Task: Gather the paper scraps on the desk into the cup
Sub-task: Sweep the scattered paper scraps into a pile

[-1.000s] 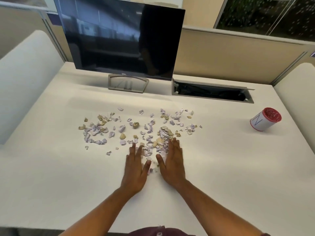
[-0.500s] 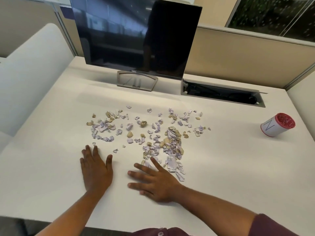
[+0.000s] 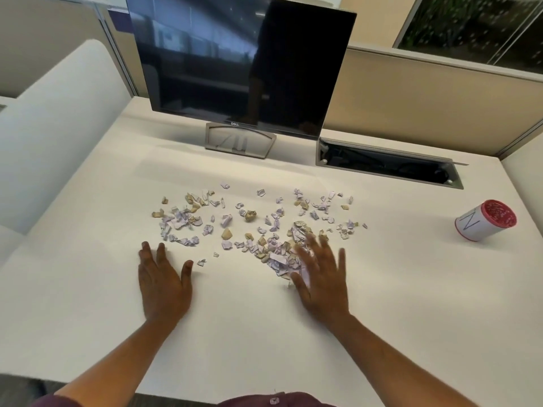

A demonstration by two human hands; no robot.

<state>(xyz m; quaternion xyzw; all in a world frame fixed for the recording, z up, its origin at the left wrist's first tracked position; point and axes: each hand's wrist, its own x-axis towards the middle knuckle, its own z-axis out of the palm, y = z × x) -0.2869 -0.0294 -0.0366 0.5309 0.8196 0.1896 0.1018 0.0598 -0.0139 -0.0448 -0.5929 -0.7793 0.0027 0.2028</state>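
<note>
- Lilac and tan paper scraps (image 3: pixel 258 227) strewn on desk (image 3: pixel 396 289), before monitor (image 3: pixel 241 63).
- Left hand (image 3: pixel 164 284) flat, fingers straight, just beside scraps.
- Right hand (image 3: pixel 321 282) spread, blurred, touching scraps.
- Cup (image 3: pixel 484 220) well right of scraps.

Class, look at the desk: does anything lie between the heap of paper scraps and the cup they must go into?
Nothing visible does. Bare desk lies between the paper scraps and the cup, which lies on its side at the right. The right hand touches the heap.
</note>
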